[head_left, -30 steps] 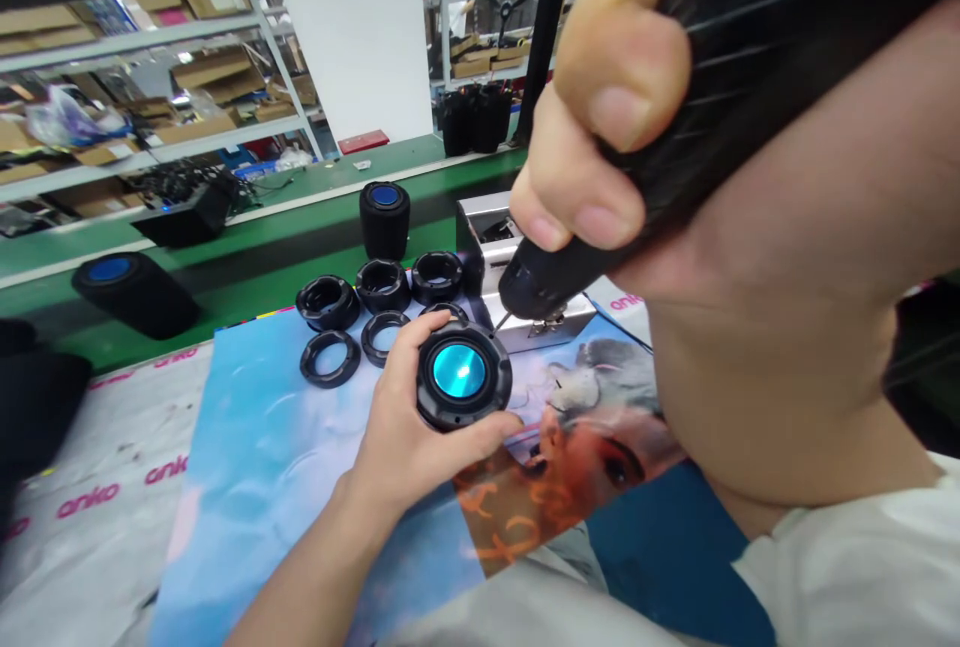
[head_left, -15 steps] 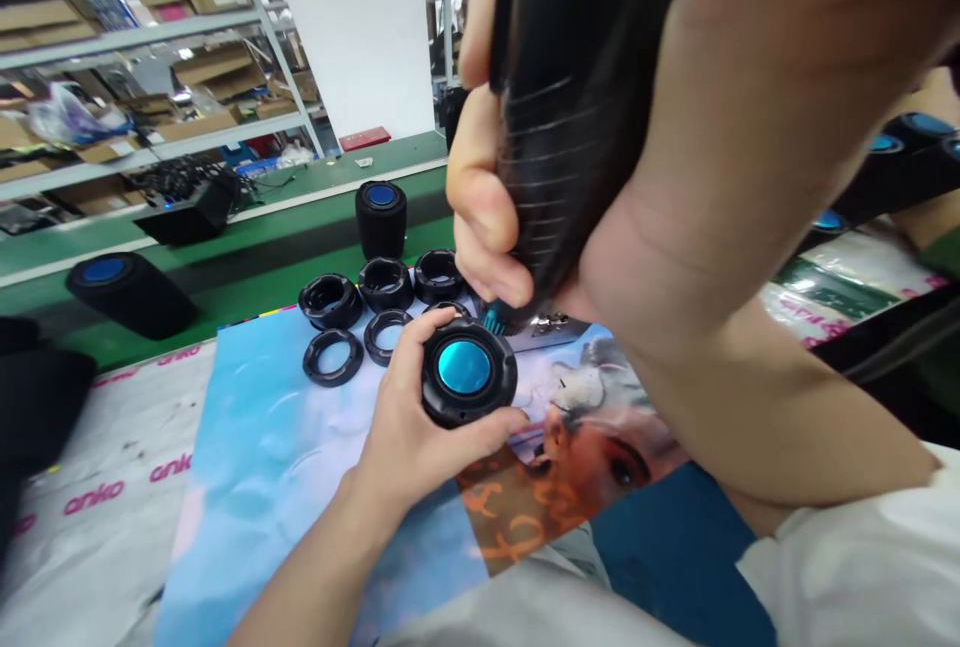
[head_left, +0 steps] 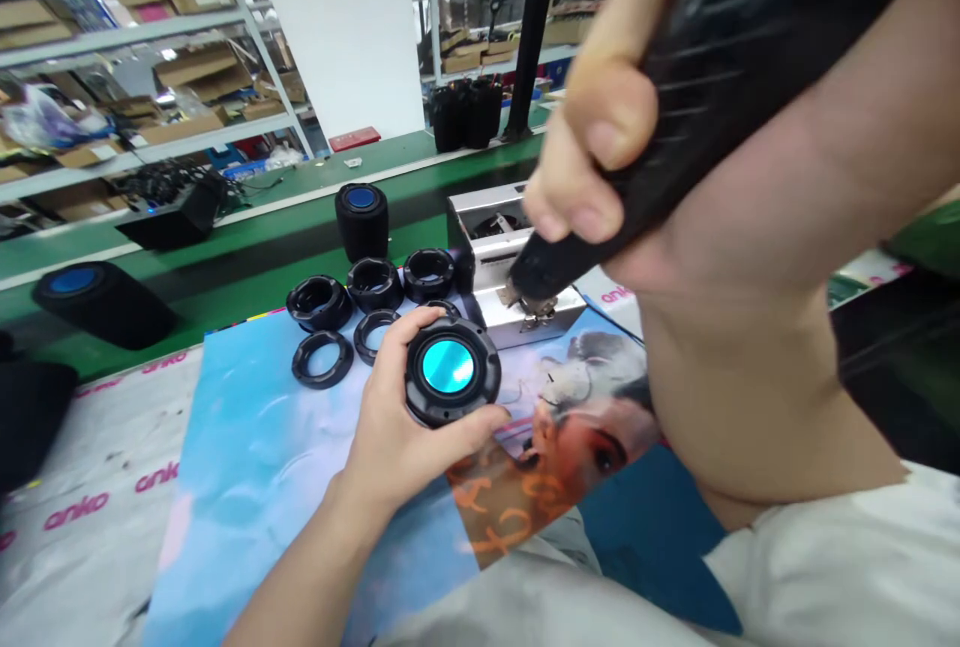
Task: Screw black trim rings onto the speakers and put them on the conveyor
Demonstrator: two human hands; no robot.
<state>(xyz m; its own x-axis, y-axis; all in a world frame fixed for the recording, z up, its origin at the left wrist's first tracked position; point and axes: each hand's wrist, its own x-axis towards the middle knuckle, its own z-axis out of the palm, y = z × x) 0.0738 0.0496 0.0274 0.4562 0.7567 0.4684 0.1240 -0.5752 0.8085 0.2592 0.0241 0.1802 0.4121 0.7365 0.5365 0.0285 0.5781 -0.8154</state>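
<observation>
While the left hand [head_left: 394,437] holds the speaker [head_left: 450,367] blue end up, the right hand [head_left: 611,102] has the black driver [head_left: 720,87] angled down at the metal box [head_left: 495,269]. Left is half open in a C: fingers on the far rim, thumb along the near side. Right is wrapped fully round the driver's ribbed body. Nose is at the box's front ledge; too blurred to tell if it touches. Speaker is in front of the box, slightly left, over the printed sheet [head_left: 247,447]; can't see whether it rests on it. Black rings [head_left: 319,319] sit just beyond.

For this step I'd go light at the box: line up the tip, then straight in, no side load, wrist firm. Driver is long and tilted, so its back end probably wants to swing. Left: firm, not squeezing; a hard pinch could tip the speaker. Thumb and fingers low, off the top face. Nearest ring is right behind it, so don't push it that way.
</observation>
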